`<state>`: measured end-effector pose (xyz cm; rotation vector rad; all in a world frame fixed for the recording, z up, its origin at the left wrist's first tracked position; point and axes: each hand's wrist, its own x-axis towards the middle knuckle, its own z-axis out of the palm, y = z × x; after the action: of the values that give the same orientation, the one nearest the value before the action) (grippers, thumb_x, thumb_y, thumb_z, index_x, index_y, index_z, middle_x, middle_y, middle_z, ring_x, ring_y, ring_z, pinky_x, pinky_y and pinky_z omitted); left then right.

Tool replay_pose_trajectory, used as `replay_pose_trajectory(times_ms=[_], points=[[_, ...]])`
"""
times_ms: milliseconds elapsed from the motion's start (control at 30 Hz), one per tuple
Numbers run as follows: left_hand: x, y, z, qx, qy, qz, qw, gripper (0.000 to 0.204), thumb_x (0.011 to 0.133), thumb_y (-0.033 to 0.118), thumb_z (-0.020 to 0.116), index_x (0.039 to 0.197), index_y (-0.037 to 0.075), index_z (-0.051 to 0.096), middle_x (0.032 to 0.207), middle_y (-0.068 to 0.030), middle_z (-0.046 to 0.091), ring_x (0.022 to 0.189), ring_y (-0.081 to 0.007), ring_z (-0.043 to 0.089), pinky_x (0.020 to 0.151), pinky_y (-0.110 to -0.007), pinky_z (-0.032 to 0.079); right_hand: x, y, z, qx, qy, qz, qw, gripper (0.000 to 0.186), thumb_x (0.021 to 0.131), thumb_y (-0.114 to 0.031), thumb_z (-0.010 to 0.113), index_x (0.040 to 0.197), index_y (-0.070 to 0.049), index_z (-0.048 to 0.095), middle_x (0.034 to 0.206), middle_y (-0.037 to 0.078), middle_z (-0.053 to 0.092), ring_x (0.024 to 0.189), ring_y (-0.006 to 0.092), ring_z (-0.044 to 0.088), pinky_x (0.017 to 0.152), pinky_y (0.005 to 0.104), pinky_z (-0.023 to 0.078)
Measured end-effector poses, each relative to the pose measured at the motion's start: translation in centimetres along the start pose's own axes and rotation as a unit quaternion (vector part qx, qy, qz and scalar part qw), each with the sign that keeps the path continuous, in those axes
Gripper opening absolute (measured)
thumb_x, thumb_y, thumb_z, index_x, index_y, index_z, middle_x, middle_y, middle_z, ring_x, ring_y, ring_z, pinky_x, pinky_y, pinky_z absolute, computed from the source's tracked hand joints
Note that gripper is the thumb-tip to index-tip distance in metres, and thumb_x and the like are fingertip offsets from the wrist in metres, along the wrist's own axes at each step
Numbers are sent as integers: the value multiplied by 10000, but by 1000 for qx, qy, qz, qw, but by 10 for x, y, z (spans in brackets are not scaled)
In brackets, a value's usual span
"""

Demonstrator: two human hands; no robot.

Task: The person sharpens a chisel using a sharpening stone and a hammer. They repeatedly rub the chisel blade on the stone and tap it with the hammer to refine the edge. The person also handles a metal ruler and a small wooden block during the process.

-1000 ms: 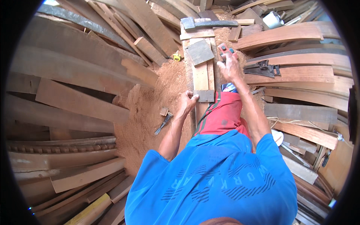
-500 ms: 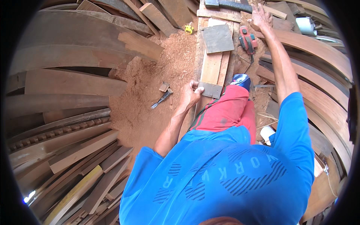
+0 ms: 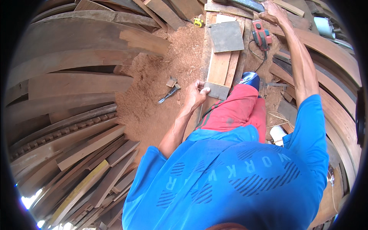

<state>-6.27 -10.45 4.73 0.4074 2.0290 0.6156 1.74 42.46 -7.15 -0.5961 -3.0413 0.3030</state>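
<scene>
With thumb and fingers, my left hand [image 3: 197, 93] pinches the edge of a small grey flat piece [image 3: 217, 91] lying across the near end of some light wooden strips [image 3: 219, 69]. Farther up those strips rests a larger grey square plate [image 3: 227, 36]. My right arm is stretched to the far right, and my right hand [image 3: 273, 13] is closed around the end of a dark hammer handle [image 3: 250, 4]. The hammer's head is mostly cut off by the top edge of the picture. Beneath the strips runs a long wooden plank [image 3: 206, 57].
A red power planer [image 3: 261, 37] with a cord sits right of the plank. On the sawdust [image 3: 145, 84] lie a chisel [image 3: 168, 95], a wood block [image 3: 171, 82] and a yellow tape measure [image 3: 198, 22]. Stacked boards [image 3: 76, 86] line the left; curved boards [image 3: 318, 51] line the right.
My right hand, open beside the hammer handle before, has closed around it, and the hammer has shifted right and up. My left hand keeps its pinch. The whole view has shifted slightly.
</scene>
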Motion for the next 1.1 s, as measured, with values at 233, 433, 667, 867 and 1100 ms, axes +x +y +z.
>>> replay_pose_trajectory(times_ms=[233, 433, 667, 867, 1100], points=[[-1, -8, 1, -21, 4, 17, 1000, 254, 814, 172, 765, 989, 0, 701, 853, -152, 736, 797, -253, 713, 749, -390, 557, -109, -133, -137, 18, 9, 207, 978, 516, 791, -379, 695, 1215, -86, 674, 973, 217, 711, 904, 385, 697, 842, 484, 558], [4, -19, 1, -5, 8, 61, 998, 286, 818, 238, 779, 962, 3, 702, 836, -139, 734, 776, -226, 699, 725, -375, 545, -217, -280, -180, 340, 24, 203, 918, 360, 788, -261, 795, 1004, -12, 650, 791, 60, 662, 728, 145, 618, 702, 353, 521], [19, -27, -6, 24, -43, 131, 990, 291, 901, 237, 729, 998, -35, 699, 848, -88, 711, 775, -164, 669, 707, -335, 549, -268, -358, -165, 438, 31, 187, 879, 452, 851, -306, 768, 1158, 5, 654, 1107, 154, 678, 1040, 237, 604, 950, 392, 468], [26, -48, -5, -138, -106, 114, 978, 283, 969, 185, 658, 1139, -41, 681, 976, -94, 711, 798, -164, 679, 731, -313, 608, -278, -379, -133, 207, -39, 178, 961, 332, 931, -249, 629, 1121, 23, 623, 973, 279, 698, 946, 446, 682, 840, 508, 539], [31, -49, 2, -172, -105, 124, 972, 254, 963, 178, 673, 1097, -38, 688, 942, -69, 703, 772, -144, 665, 708, -306, 599, -267, -398, -93, 105, -89, 162, 977, 323, 938, -228, 612, 1174, -12, 567, 926, 267, 690, 873, 449, 683, 757, 536, 547]])
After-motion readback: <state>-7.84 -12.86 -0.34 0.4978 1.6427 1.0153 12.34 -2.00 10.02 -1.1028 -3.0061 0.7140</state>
